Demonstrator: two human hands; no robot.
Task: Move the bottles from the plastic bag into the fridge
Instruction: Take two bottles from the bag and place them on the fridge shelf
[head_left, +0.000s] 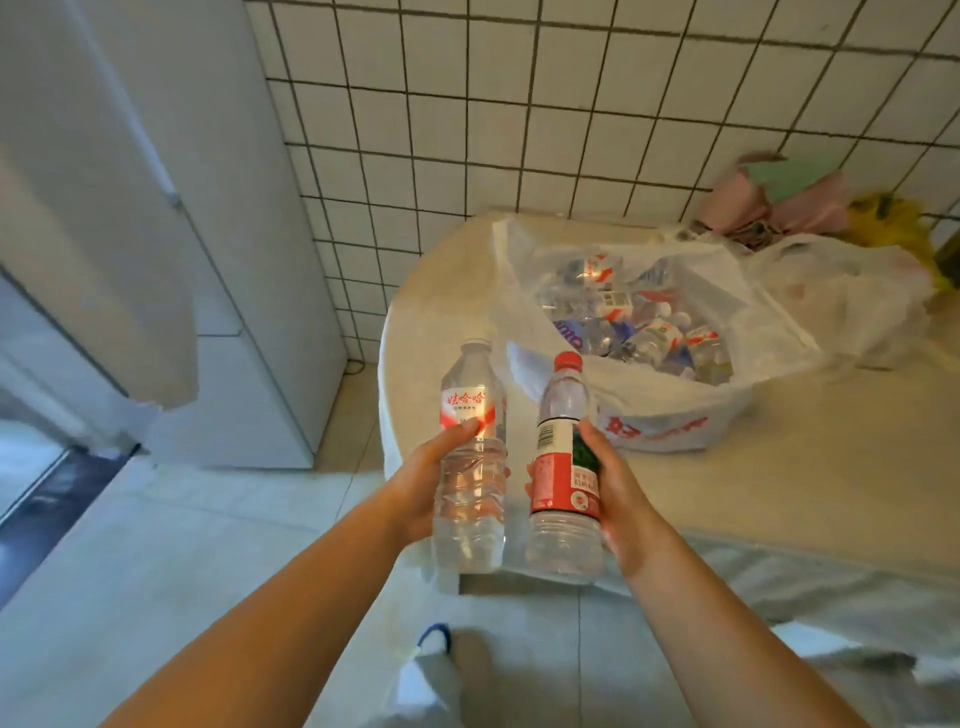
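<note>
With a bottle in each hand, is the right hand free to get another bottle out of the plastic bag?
Probably not yet. The right hand grips the red-capped bottle, and the left hand holds the clear-capped bottle. The plastic bag lies open on the table, so only the full grip hinders.

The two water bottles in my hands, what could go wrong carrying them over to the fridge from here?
Each bottle is held in one hand only: the left hand grips the clear bottle, the right hand the red-labelled bottle. With both hands full, handling the fridge door could be awkward, and a bottle might slip. The plastic bag sits open near the table edge, so bumping it could spill the bottles inside.
</note>
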